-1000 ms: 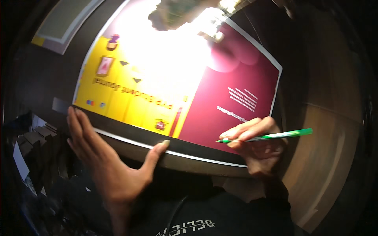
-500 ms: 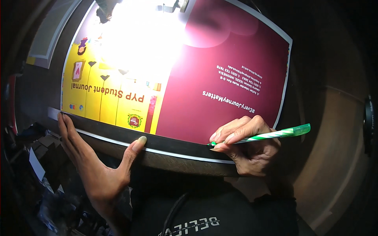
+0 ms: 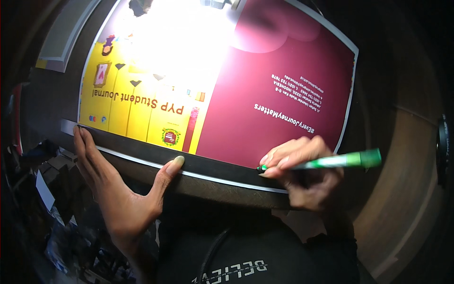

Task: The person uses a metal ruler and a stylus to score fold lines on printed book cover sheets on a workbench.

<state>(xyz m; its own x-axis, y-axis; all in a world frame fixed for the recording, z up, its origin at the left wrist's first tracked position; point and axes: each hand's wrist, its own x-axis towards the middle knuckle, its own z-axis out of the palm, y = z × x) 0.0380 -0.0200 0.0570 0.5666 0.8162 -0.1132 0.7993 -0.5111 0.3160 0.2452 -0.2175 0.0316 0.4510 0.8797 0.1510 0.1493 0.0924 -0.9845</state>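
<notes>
A large printed sheet [image 3: 283, 94], yellow on its left half and maroon on its right, lies with its print upside down to me. Along its near edge runs a dark, ruler-like strip [image 3: 217, 168], whose pale left end sticks out past the paper. My left hand [image 3: 125, 194] presses this strip down, fingertips at its left end and thumb further right, spread wide apart. Between the thumb and fingers of my right hand [image 3: 307, 173] is a green-and-white pen [image 3: 326, 162], blurred by motion. Its tip meets the strip's far edge at the maroon half.
A bright lamp glare washes out the sheet's upper middle, beneath a metal fitting [image 3: 215, 4]. Another framed-looking print [image 3: 66, 33] lies at the far left. Beyond the dark work surface, a brown curved surface [image 3: 402, 165] shows at the right, and jumbled items [image 3: 61, 189] at the lower left.
The whole view has shifted slightly, carrying sheet and hands a little right and up. The pen's rear end has dipped slightly and blurred. My left hand keeps its place on the strip.
</notes>
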